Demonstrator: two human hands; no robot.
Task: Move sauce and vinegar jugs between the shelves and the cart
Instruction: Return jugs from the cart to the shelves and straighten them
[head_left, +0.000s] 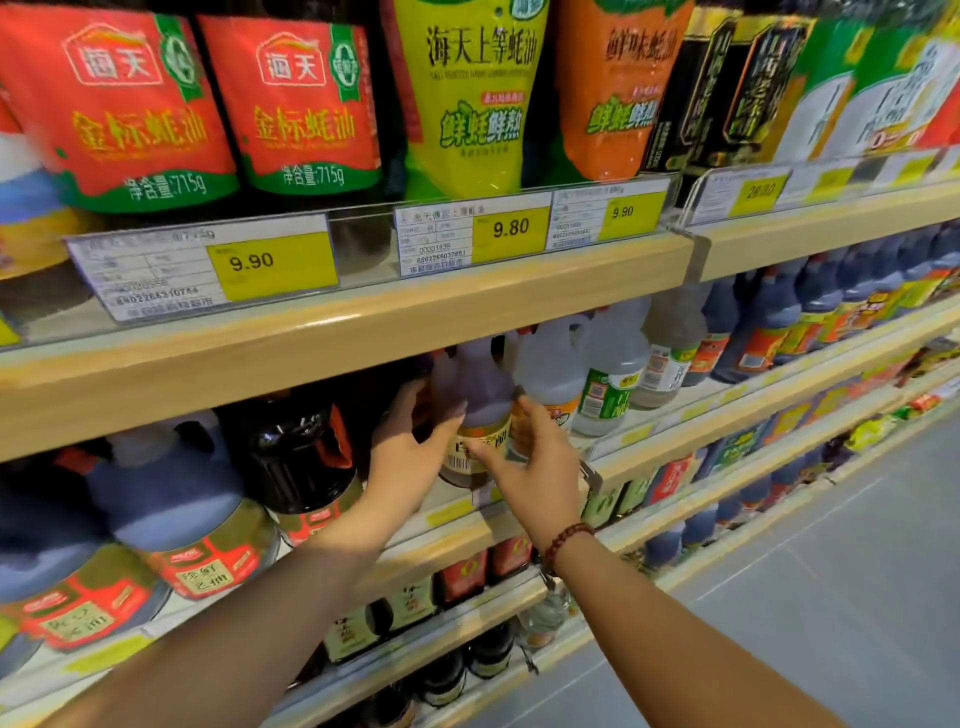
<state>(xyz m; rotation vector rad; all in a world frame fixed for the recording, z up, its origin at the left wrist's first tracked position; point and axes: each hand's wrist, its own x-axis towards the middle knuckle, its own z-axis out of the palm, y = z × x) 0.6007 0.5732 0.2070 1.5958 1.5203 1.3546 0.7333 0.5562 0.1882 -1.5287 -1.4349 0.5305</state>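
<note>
A jug (483, 374) with a cloudy upper body and a yellow label stands at the front of the middle shelf (649, 467). My left hand (410, 452) wraps its left side, fingers behind it and thumb on the front. My right hand (530, 462) holds its right side, fingers slipped between it and the neighbouring clear jug (550, 364), thumb lying across the label. A bead bracelet is on my right wrist. No cart is in view.
A dark soy sauce jug (296, 452) stands just left of my left hand. More clear and dark jugs run along the shelf to the right. The upper shelf board (363, 332) with price tags hangs close above. Grey aisle floor (831, 571) lies at right.
</note>
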